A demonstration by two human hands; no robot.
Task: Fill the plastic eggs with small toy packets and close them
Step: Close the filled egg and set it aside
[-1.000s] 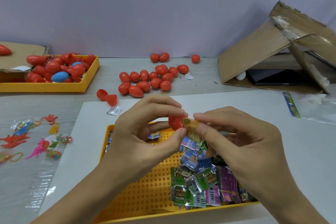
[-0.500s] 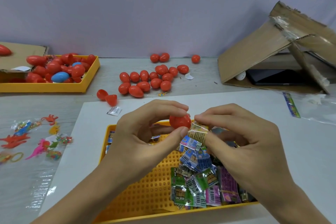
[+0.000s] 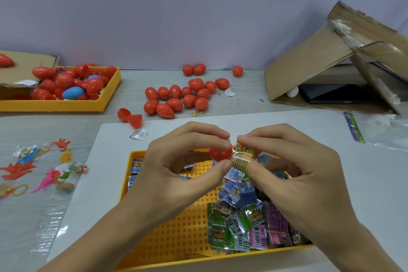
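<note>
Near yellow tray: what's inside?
The near yellow tray holds a heap of small toy packets at its right, plus a few at the far-left corner. Both hands hide part of its far end.

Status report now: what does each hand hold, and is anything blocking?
Left hand pinches red egg half. Right hand pinches folded toy packet at the egg's opening, not yet inside. Nothing in the way.

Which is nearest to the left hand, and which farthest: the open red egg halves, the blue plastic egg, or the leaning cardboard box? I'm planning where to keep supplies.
Measured from the left hand in the head view:
1. Open red egg halves, just beyond it, up-left.
2. Blue plastic egg, in the far-left yellow tray.
3. Leaning cardboard box, far right.
</note>
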